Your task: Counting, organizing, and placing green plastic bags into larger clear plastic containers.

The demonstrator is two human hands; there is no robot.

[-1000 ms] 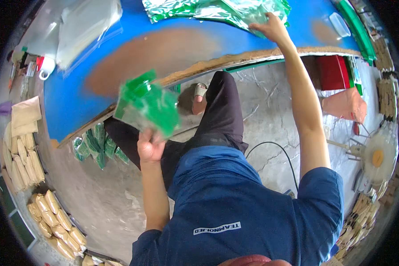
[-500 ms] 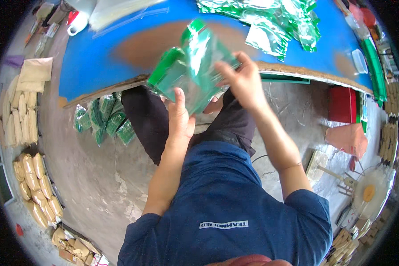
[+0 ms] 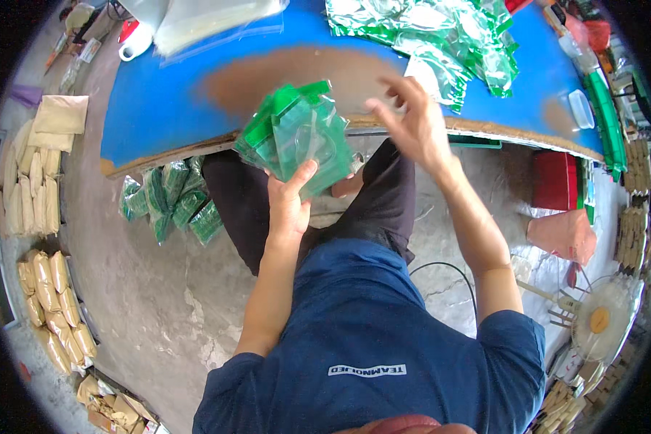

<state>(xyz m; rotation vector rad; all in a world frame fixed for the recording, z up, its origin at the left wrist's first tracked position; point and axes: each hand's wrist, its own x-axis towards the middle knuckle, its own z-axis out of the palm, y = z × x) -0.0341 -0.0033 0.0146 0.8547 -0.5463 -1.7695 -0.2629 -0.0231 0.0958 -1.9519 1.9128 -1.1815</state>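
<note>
My left hand (image 3: pixel 291 205) grips a stack of green, partly see-through plastic pouches (image 3: pixel 296 136) from below, holding it over the front edge of the blue table (image 3: pixel 159 108). My right hand (image 3: pixel 411 123) hovers just right of the stack with its fingers spread and nothing in it. A loose heap of green and clear pouches (image 3: pixel 441 36) lies on the table at the far right.
Filled green packets (image 3: pixel 170 199) lie on the concrete floor under the table edge. Rows of tan filled bags (image 3: pixel 40 239) line the floor at left. A red box (image 3: pixel 557 181), a small fan (image 3: pixel 600 322) and a white jug (image 3: pixel 134 43) are nearby.
My right hand came back from the far heap to the stack, then let go and lifted away to the right. My left hand raised the stack toward the table edge.
</note>
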